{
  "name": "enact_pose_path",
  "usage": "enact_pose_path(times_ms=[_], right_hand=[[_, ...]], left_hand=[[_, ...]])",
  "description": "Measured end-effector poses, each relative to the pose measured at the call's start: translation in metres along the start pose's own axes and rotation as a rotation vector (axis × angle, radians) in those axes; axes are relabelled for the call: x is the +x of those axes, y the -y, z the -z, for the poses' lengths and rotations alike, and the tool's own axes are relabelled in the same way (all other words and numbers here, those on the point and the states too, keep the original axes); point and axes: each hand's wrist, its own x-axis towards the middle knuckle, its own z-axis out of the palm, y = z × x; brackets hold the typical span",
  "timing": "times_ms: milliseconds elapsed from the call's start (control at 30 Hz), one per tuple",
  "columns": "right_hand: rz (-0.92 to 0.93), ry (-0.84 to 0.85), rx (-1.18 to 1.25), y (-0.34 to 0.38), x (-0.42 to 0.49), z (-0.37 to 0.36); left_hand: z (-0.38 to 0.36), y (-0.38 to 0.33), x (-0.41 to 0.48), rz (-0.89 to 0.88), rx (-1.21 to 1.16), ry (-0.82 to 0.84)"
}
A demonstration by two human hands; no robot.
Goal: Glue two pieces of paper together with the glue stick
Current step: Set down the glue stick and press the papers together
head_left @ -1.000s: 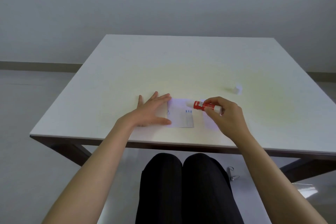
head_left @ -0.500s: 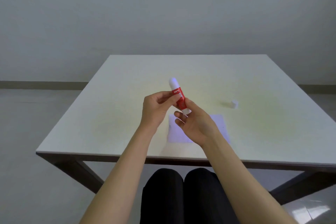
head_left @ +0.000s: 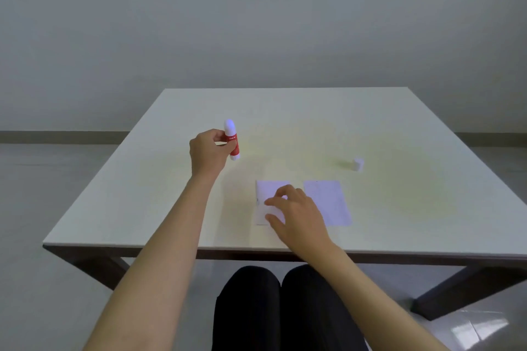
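Your left grip (head_left: 209, 151) is closed around the red glue stick (head_left: 231, 139), holding it nearly upright above the surface (head_left: 285, 128), toward the left edge and roughly midway between the near and far edges; the stick's rounded white end points up. Your right grip (head_left: 296, 214) is loosely open, fingers curled, with the fingertips (head_left: 271, 202) resting on the left sheet of paper (head_left: 266, 194) close to the near edge. That hand covers most of the sheet's right and lower part, so only its upper left portion and left margin show, with some faint marks along the margin. Just beside it to the right, with a narrow gap between them, lies the second sheet of paper (head_left: 328, 202), flat and uncovered. Farther toward the right edge, well apart from both sheets, stands a small white cap (head_left: 358, 164).

You have a white, square surface with a dark frame and slanted dark legs beneath it. Behind the far edge rises a plain pale wall with a dark baseboard, and the floor is light and glossy. Your knees in black trousers (head_left: 279, 308) sit under the near edge.
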Motion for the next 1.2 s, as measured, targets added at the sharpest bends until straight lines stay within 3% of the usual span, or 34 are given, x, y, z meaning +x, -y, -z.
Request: enact_pose_path(times_ms=[300,400,733,833,900,1000,1100,1200], right_hand=[[0.171,0.066,-0.254,0.001,-0.008,-0.009],[0.261,0.017,-0.301,0.003,-0.016,-0.003],[0.391,-0.093,-0.264,0.003,-0.036,-0.001],[0.288,-0.099,0.001,0.000,-0.037,0.004],[0.104,-0.123,0.268,-0.004,-0.033,0.015],[-0.098,-0.362,0.472,-0.012,-0.022,0.037],[-0.333,-0.470,0.786,-0.028,-0.011,0.058],[-0.504,-0.463,1.268,-0.045,-0.011,0.069]], left_hand=[[-0.008,0.021,-0.001,0.048,0.044,0.000],[-0.008,0.022,-0.001,0.052,0.054,-0.008],[-0.011,0.034,0.001,0.096,0.074,0.039],[-0.006,0.039,-0.001,0.155,0.086,0.066],[-0.002,0.037,-0.010,0.114,0.029,-0.072],[-0.004,0.026,-0.033,-0.070,-0.054,-0.252],[-0.016,0.013,-0.057,-0.075,-0.069,-0.092],[-0.029,-0.003,-0.075,0.147,-0.233,0.204]])
